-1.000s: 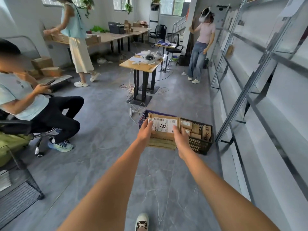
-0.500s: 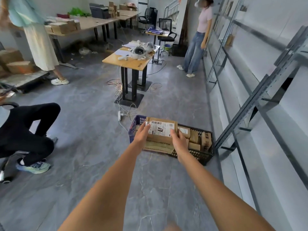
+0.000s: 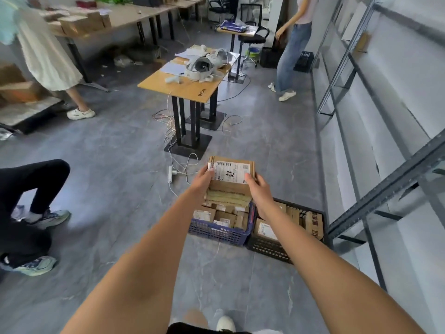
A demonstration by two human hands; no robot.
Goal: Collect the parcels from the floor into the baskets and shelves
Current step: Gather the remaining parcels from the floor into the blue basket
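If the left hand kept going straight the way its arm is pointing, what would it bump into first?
The left hand already grips the cardboard parcel. Past it, the line probably meets the white power strip and cables on the floor, then the small table's base; depth is unclear.

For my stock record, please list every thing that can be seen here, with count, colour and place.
held parcels: a small stack, brown, white label on top, above the baskets
blue basket: one, on floor, holds parcels
black basket: one, right of the blue one, holds parcels
small table: one, wooden top, centre, white headsets on it
shelves: grey metal, right wall
other persons: three, partly seen
left hand: grips stack's left side
right hand: grips its right side
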